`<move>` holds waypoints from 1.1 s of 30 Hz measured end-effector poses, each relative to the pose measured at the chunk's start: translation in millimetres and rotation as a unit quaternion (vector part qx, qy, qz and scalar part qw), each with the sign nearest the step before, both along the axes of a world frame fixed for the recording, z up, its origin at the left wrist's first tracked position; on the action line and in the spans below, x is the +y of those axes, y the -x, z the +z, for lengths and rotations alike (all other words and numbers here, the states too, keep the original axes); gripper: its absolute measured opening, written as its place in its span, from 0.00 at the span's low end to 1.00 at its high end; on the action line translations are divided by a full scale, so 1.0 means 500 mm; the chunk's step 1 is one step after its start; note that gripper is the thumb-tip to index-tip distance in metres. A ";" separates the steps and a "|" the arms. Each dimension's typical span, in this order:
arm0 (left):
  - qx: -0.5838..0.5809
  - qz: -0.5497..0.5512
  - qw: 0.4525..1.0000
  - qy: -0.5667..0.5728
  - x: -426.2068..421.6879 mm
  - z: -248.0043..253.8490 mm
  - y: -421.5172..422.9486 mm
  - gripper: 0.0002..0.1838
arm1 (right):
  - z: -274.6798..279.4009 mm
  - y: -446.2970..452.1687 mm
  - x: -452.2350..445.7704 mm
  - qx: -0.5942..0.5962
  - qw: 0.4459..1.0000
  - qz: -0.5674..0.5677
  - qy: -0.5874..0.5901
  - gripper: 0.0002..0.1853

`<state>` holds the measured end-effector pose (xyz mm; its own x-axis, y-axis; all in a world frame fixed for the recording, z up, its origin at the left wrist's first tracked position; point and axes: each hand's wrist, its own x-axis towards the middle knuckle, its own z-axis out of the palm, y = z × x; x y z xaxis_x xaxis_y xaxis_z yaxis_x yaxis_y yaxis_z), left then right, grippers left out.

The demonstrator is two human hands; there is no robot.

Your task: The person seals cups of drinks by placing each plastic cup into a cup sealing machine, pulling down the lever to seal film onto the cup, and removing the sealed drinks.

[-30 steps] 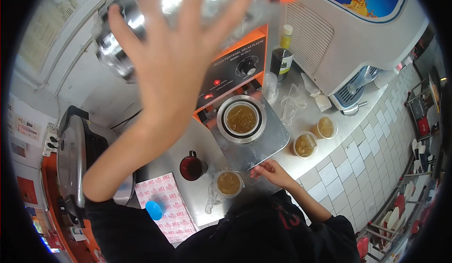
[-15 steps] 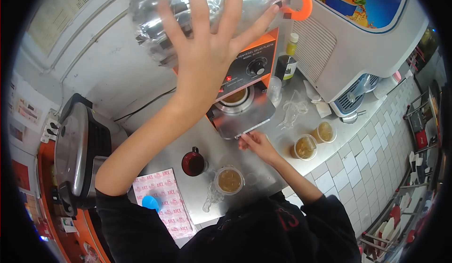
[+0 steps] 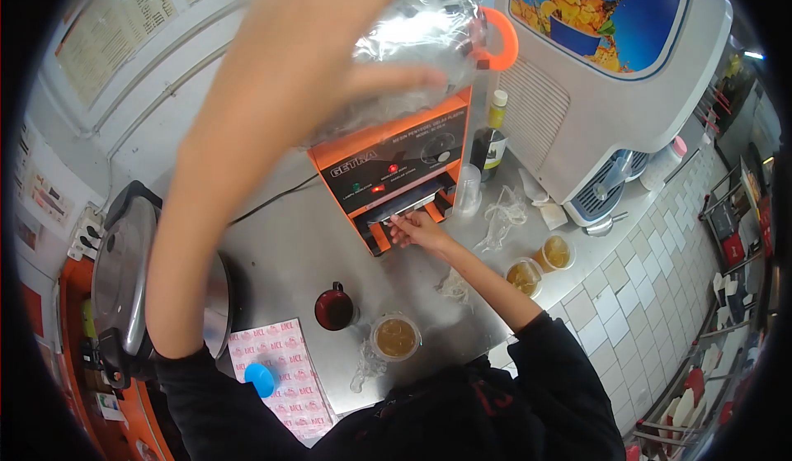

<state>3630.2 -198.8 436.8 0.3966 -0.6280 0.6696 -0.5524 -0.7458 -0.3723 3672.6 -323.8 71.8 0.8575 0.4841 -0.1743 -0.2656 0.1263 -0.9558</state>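
Right hand (image 3: 421,231), clasped on the front edge of a metal tray (image 3: 422,203), set in the slot of an orange-and-black machine (image 3: 392,156). Left hand (image 3: 305,52), raised before a shiny film roll (image 3: 421,32), thumb outstretched; too blurred to tell whether touching. On the counter (image 3: 285,263): dark red mug (image 3: 334,310) near a cup of brown drink (image 3: 396,338); farther right, two similar cups (image 3: 558,252).

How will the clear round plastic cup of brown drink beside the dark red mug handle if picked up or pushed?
The cup is probably fairly heavy for its size, as it holds liquid. Its thin-looking clear plastic may flex if squeezed. A brisk push might slosh the drink; whether the top is sealed, I can't tell.
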 end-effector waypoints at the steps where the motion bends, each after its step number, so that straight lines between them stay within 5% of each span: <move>1: 0.031 -0.074 0.995 0.057 0.007 0.015 -0.024 0.51 | 0.011 -0.001 -0.010 -0.013 0.997 0.025 0.075 0.21; 4: 0.181 -0.085 0.978 0.067 0.030 0.008 -0.082 0.47 | 0.047 -0.044 -0.075 -0.066 0.961 0.134 0.233 0.25; 7: 0.183 0.036 0.982 0.021 0.022 0.013 -0.071 0.49 | 0.172 -0.088 -0.170 -0.251 0.814 0.242 0.464 0.25; 9: 0.189 0.081 0.979 0.013 0.013 0.011 -0.049 0.50 | 0.223 -0.116 -0.262 -0.282 0.850 0.134 0.424 0.21; 10: 0.196 0.086 0.977 0.020 0.008 0.007 -0.035 0.51 | 0.307 -0.121 -0.267 -0.228 0.807 0.103 0.535 0.13; 12: 0.135 0.091 0.986 0.035 -0.008 -0.026 -0.018 0.46 | 0.411 -0.162 -0.296 -0.231 0.755 0.029 0.613 0.15; 15: 0.017 0.123 0.992 0.031 -0.031 -0.074 -0.007 0.40 | 0.545 -0.242 -0.322 -0.530 0.656 -0.033 0.537 0.13; 17: -0.045 0.155 0.987 0.016 -0.038 -0.082 -0.006 0.39 | 0.650 -0.351 -0.293 -0.566 0.576 -0.084 0.584 0.12; 19: -0.040 0.162 0.985 0.034 -0.039 -0.081 -0.005 0.57 | 0.757 -0.402 -0.199 -0.617 0.559 -0.211 0.513 0.18; 22: -0.046 0.172 0.984 0.025 -0.037 -0.079 -0.004 0.57 | 0.841 -0.581 -0.107 -0.699 0.521 -0.363 0.330 0.25; 24: -0.031 0.176 0.984 0.019 -0.036 -0.075 0.000 0.56 | 0.879 -0.643 -0.076 -0.808 0.386 -0.330 0.299 0.29; 25: -0.039 0.184 0.982 0.018 -0.035 -0.074 0.002 0.56 | 0.896 -0.635 -0.069 -0.813 0.383 -0.331 0.289 0.29; 27: -0.015 0.146 0.989 0.033 -0.032 -0.072 0.005 0.35 | 0.925 -0.610 -0.069 -0.744 0.491 -0.241 0.384 0.33; 29: -0.012 0.149 0.988 0.038 -0.029 -0.073 0.006 0.35 | 0.947 -0.593 -0.069 -0.702 0.525 -0.317 0.363 0.26; 30: -0.008 0.141 0.989 0.039 -0.028 -0.072 0.007 0.35 | 0.940 -0.552 -0.075 -0.713 0.540 -0.363 0.261 0.21; 31: -0.004 0.131 0.990 0.042 -0.028 -0.071 0.006 0.35 | 0.946 -0.571 -0.113 -0.620 0.662 -0.390 0.160 0.18; 32: -0.005 0.132 0.990 0.045 -0.028 -0.071 0.007 0.36 | 0.942 -0.537 -0.166 -0.560 0.724 -0.397 0.070 0.15; 33: -0.006 0.133 0.990 0.049 -0.029 -0.071 0.007 0.36 | 0.916 -0.362 -0.153 -0.580 0.755 -0.297 -0.074 0.14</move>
<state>3626.5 -213.1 401.3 0.5311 -0.4333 0.7281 -0.3272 -0.8976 -0.2955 3853.5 -400.2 530.0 0.4650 -0.1045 0.8791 0.8848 0.0227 -0.4653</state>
